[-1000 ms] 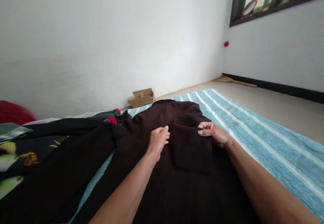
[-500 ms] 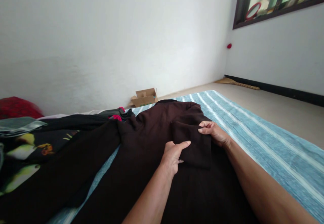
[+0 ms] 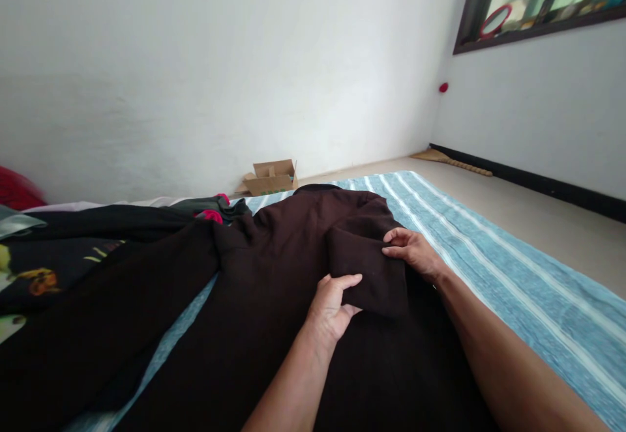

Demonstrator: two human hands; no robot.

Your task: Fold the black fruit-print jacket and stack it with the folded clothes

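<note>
A dark brown long-sleeved top (image 3: 274,275) lies spread out, its collar at the far end and one sleeve (image 3: 161,288) stretched toward the lower left. The other sleeve (image 3: 366,269) is doubled over onto the body in a squarish fold. My left hand (image 3: 335,305) grips the near left edge of this fold, thumb on top and the other fingers mostly hidden beneath. At the fold's right edge, my right hand (image 3: 411,253) pinches the cloth between thumb and fingers.
The top rests on a blue striped sheet (image 3: 469,243). Other clothes (image 3: 112,223) are heaped at the left, one with a flower print. An open cardboard box (image 3: 271,178) stands by the white wall. A broom (image 3: 454,160) lies on the floor at the far right.
The view has turned slightly, shifting the clothes left. The left hand's fingers have slid under the fold, and its lower edge is lifted a little. The right hand keeps its pinch.
</note>
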